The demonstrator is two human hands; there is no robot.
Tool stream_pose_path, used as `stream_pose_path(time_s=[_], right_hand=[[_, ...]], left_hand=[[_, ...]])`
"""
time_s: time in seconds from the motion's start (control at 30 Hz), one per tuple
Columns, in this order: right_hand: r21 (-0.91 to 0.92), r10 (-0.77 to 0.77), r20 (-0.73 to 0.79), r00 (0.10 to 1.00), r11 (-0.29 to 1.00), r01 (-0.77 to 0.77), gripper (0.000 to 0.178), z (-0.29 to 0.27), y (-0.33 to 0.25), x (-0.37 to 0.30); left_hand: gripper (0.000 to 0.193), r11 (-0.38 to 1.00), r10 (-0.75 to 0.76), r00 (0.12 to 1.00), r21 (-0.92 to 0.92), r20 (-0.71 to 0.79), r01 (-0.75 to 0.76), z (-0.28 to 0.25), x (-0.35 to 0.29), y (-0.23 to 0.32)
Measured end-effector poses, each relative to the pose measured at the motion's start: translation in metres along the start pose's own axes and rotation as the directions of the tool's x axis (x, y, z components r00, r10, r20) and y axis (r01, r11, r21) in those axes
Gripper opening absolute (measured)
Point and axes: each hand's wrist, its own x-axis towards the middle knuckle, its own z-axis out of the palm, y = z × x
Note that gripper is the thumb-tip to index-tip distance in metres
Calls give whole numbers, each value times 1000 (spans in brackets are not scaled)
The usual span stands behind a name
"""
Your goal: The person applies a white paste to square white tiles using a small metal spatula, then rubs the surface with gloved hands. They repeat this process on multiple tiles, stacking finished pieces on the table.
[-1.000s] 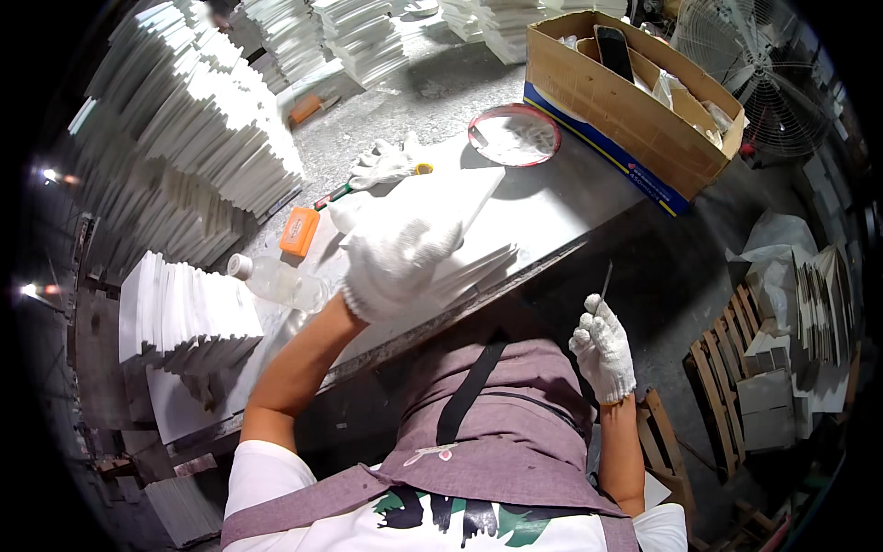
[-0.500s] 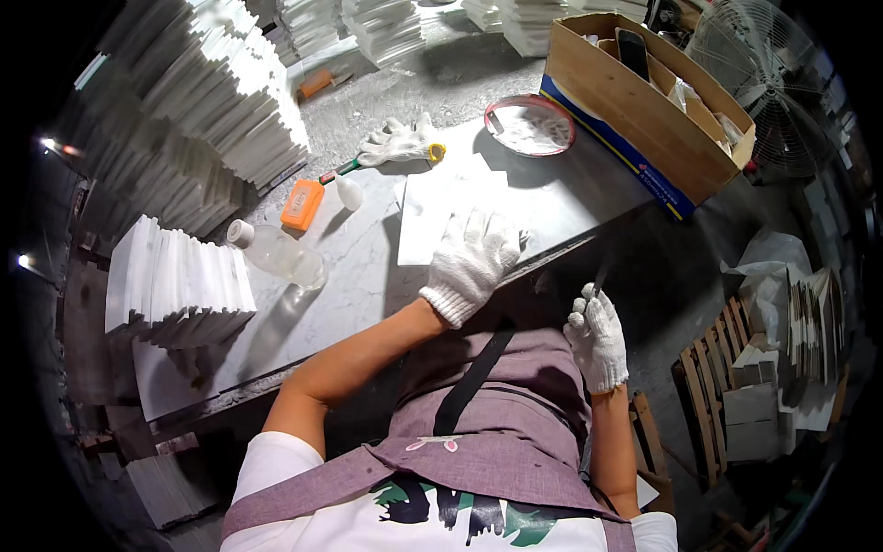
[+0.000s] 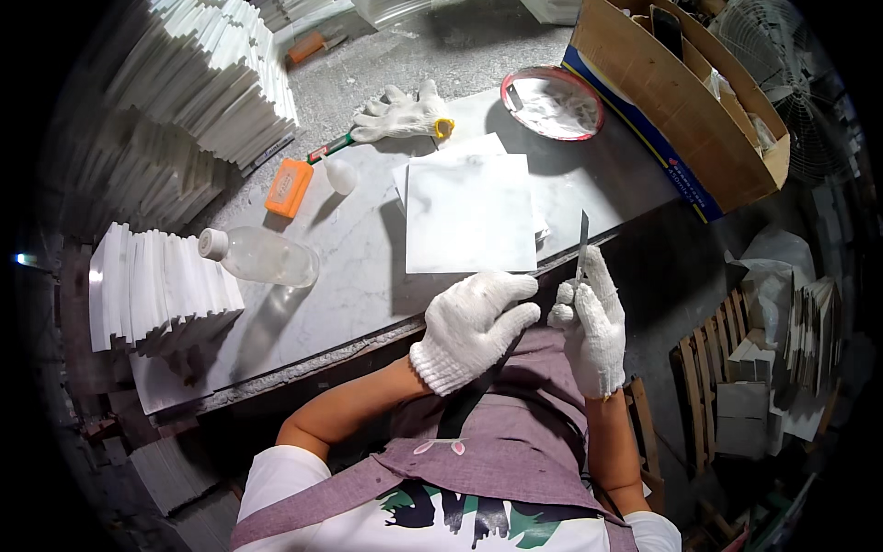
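Note:
My left hand [image 3: 478,322], in a white knit glove, hovers by the table's front edge. Its fingers point right, the thumb stands apart, and nothing shows in it. Beside it my gloved right hand [image 3: 590,327] pinches a thin metal blade [image 3: 583,241] that points upward; its lower end is hidden in the fingers. Just beyond both hands lies a square white marble-look tile [image 3: 469,216] on top of a few others, stacked slightly askew. The stack rests on the grey-veined tabletop [image 3: 363,267].
Left on the table are a clear bottle [image 3: 271,258], an orange box [image 3: 289,189], a small white squeeze bottle [image 3: 340,175] and a tile row [image 3: 166,285]. Farther back lie a loose glove [image 3: 400,115], a red-rimmed bowl [image 3: 555,106] and a cardboard box [image 3: 681,101]. A fan [image 3: 782,83] stands beyond.
My left hand has come off the tile stack and drawn back toward me, beside my right hand. My right hand has risen slightly, and the blade now shows clearly.

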Motion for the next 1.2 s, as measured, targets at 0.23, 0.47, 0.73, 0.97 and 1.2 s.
stream_pose_path(time_s=[0.23, 0.47, 0.73, 0.97, 1.2], right_hand=[[-237, -37, -4, 999, 971, 35, 51, 21, 3, 3], [-726, -223, 340, 914, 555, 405, 62, 21, 18, -9], [-725, -8, 91, 996, 685, 72, 65, 22, 4, -23], [-775, -12, 66, 998, 629, 59, 46, 18, 0, -21], [-692, -220, -42, 975, 710, 131, 36, 22, -23, -11]], left_hand=[[34, 804, -397, 891, -386, 219, 453, -10, 8, -4], [31, 754, -479, 833, -357, 277, 551, -14, 18, -7], [22, 597, -459, 784, -509, 418, 620, -14, 9, -7], [16, 753, -371, 859, -427, 352, 500, -12, 2, -18], [27, 961, -232, 891, -52, 390, 273, -31, -7, -17]])
